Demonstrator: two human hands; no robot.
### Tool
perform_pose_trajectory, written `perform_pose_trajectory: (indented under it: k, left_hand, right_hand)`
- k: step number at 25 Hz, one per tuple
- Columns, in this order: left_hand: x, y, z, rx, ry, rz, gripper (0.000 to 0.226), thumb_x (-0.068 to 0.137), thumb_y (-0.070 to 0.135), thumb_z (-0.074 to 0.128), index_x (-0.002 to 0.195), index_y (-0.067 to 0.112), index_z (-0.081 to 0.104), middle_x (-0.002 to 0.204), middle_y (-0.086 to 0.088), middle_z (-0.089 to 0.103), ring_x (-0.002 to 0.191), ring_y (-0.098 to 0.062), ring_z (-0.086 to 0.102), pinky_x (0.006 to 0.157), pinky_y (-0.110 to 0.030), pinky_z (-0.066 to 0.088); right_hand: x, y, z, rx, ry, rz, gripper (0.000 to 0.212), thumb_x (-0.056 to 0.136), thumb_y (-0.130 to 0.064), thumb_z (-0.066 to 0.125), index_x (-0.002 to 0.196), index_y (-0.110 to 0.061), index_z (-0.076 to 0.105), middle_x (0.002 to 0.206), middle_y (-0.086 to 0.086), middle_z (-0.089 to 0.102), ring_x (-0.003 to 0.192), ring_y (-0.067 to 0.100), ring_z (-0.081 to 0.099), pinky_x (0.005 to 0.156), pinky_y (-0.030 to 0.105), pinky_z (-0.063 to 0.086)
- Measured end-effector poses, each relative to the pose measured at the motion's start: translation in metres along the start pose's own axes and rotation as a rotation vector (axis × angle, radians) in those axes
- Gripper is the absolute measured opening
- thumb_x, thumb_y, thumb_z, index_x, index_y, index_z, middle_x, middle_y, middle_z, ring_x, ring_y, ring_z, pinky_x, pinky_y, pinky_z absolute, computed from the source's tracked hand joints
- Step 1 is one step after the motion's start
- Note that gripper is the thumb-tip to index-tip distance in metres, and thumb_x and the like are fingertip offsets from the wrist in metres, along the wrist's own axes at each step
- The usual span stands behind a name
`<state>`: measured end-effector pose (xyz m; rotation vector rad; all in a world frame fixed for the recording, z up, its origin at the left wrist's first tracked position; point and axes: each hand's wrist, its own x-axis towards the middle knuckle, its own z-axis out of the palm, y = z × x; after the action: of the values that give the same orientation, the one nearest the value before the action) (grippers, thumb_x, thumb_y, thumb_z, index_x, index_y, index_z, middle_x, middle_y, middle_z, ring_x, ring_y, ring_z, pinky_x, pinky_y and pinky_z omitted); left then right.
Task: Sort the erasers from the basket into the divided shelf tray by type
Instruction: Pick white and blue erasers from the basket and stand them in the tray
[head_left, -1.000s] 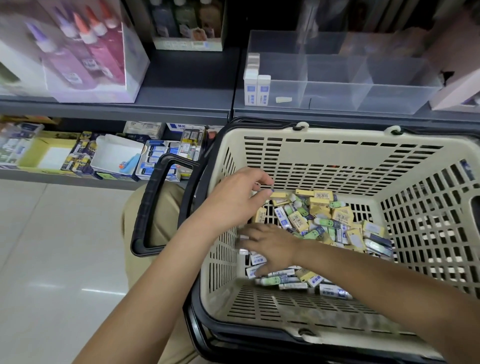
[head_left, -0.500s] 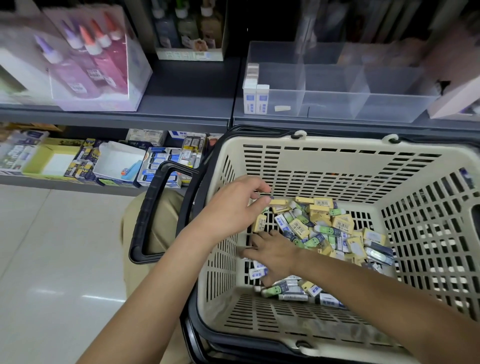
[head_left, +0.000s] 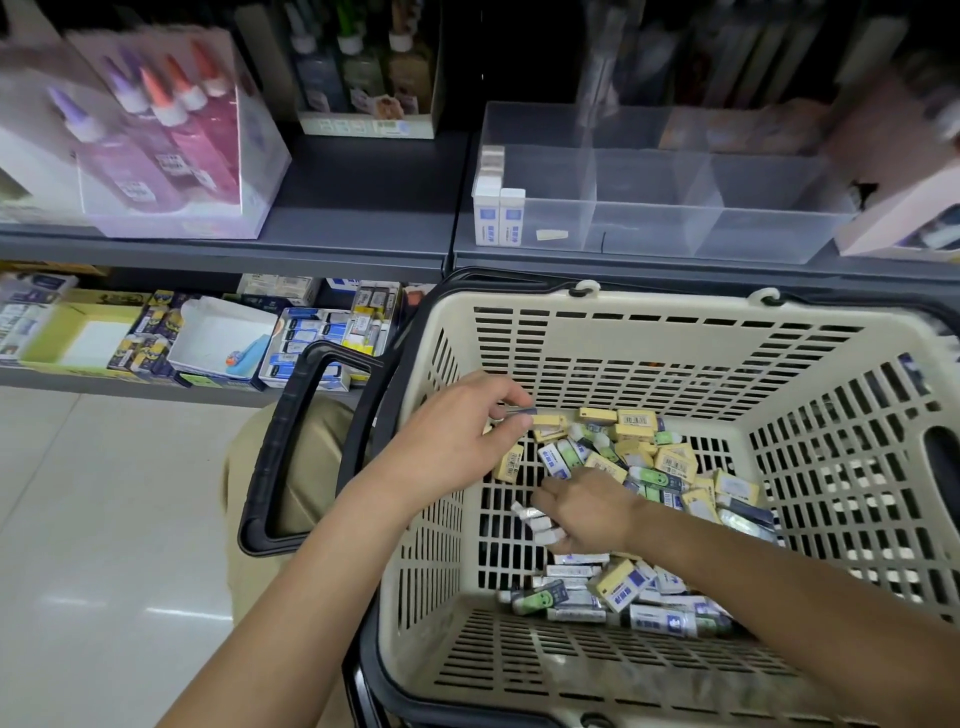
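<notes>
The shelf (head_left: 363, 208) runs across in front of the person, and the big cream basket (head_left: 675, 332) sits just below its front edge; everything else is easiest placed from that basket. Straight above the basket's far rim stands the clear divided tray (head_left: 649, 218), nearly bare: a few white-and-blue erasers (head_left: 498, 215) stand upright in its left-most compartment and the other compartments look unfilled. Up and to the left of the basket is a clear display box of glue bottles (head_left: 156, 135), and left of the basket, on the lower shelf, are open cartons of stationery (head_left: 218, 343). Inside the basket, along its far and right side, lies the loose heap of erasers (head_left: 649, 462), yellow, green and white-and-blue mixed together. The left hand (head_left: 457, 441), over the basket's left wall, is mostly closed with finger and thumb pinched on a slim dark-ended eraser (head_left: 519, 413). The right hand (head_left: 582, 514), low in the middle of the basket, is curled around a small clutch of white erasers (head_left: 535, 522). That clutch is what I'd worry about: several slick pieces in one loose grip could slip out on the lift across to the tray, or a stray type could ride along and land in the wrong compartment. The printing on the wrappers is too small and blurred to read; only blue label patches and barcodes show.
</notes>
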<state>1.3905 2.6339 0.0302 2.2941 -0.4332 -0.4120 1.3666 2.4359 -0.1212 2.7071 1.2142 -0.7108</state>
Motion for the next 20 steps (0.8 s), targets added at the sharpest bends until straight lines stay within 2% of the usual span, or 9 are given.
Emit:
perform_pose_trajectory:
  k: [2,5,8,9,11,13,16,18,20]
  left_hand:
    - [0.002,0.002,-0.001,0.002,-0.006,-0.023,0.016,0.091,0.03,0.056,0.106,0.025,0.061,0.107,0.009,0.059,0.097,-0.004,0.057,0.084,-0.033,0.05]
    - [0.008,0.011,0.002,0.004,-0.093,-0.114,0.018,0.091,0.033,0.056,0.107,0.026,0.061,0.102,0.011,0.059,0.098,-0.006,0.058,0.08,-0.026,0.046]
    - [0.03,0.02,0.012,0.185,-0.265,-0.166,0.026,0.091,0.037,0.054,0.113,0.025,0.057,0.109,0.006,0.057,0.098,-0.012,0.056,0.078,-0.028,0.044]
    - [0.042,0.022,0.017,0.258,-0.322,-0.162,0.029,0.091,0.037,0.055,0.116,0.023,0.057,0.114,0.003,0.057,0.1,-0.014,0.055,0.078,-0.028,0.043]
    - [0.068,0.024,0.036,0.327,-0.404,-0.155,0.031,0.091,0.029,0.056,0.12,0.017,0.057,0.118,0.0,0.057,0.102,-0.017,0.056,0.079,-0.027,0.044]
    - [0.085,0.014,0.063,0.251,-0.409,-0.19,0.026,0.092,0.017,0.055,0.117,0.013,0.06,0.118,-0.005,0.061,0.103,-0.02,0.058,0.083,-0.03,0.047]
    - [0.08,-0.024,0.109,0.16,-0.41,-0.28,0.023,0.091,0.006,0.051,0.11,0.009,0.064,0.118,-0.01,0.062,0.107,-0.026,0.058,0.093,-0.035,0.047]
    - [0.069,-0.048,0.128,0.215,-0.392,-0.267,0.026,0.089,0.001,0.052,0.111,0.011,0.063,0.121,-0.008,0.06,0.11,-0.026,0.056,0.094,-0.035,0.046]
    - [0.062,-0.065,0.136,0.325,-0.36,-0.143,0.04,0.086,-0.003,0.053,0.12,0.017,0.056,0.128,-0.003,0.052,0.117,-0.023,0.049,0.102,-0.036,0.04]
  right_hand:
    - [-0.001,-0.001,-0.002,0.057,-0.005,0.035,0.041,0.09,-0.041,0.048,0.112,-0.006,0.049,0.1,0.012,0.055,0.076,0.028,0.055,0.068,0.035,0.043]
    - [-0.01,0.0,-0.017,0.461,0.077,0.137,0.012,0.086,-0.028,0.054,0.081,-0.018,0.049,0.08,0.004,0.055,0.068,0.022,0.05,0.062,0.031,0.044]
    - [-0.038,0.012,-0.033,0.897,0.204,0.344,0.023,0.086,-0.024,0.059,0.068,-0.03,0.048,0.066,-0.004,0.057,0.055,0.006,0.055,0.055,0.021,0.047]
    - [-0.049,0.018,-0.036,0.996,0.224,0.42,0.021,0.087,-0.025,0.061,0.068,-0.029,0.052,0.064,-0.006,0.059,0.051,-0.001,0.056,0.051,0.016,0.046]
    - [-0.068,0.032,-0.037,1.12,0.239,0.55,0.017,0.086,-0.027,0.063,0.07,-0.02,0.06,0.06,-0.005,0.06,0.046,-0.001,0.055,0.046,0.013,0.042]
    - [-0.082,0.044,-0.035,1.162,0.248,0.637,0.017,0.084,-0.025,0.065,0.073,-0.013,0.062,0.06,-0.002,0.058,0.047,0.004,0.05,0.046,0.013,0.038]
    - [-0.091,0.052,-0.025,1.204,0.262,0.68,0.019,0.085,-0.022,0.065,0.087,-0.003,0.065,0.067,0.003,0.058,0.051,0.008,0.045,0.048,0.016,0.034]
    - [-0.093,0.053,-0.02,1.242,0.226,0.685,0.022,0.084,-0.024,0.066,0.095,-0.004,0.066,0.072,0.005,0.059,0.054,0.011,0.046,0.052,0.02,0.036]
    - [-0.094,0.054,-0.019,1.274,0.205,0.697,0.017,0.083,-0.024,0.067,0.095,-0.011,0.065,0.071,0.003,0.06,0.053,0.01,0.046,0.05,0.02,0.037]
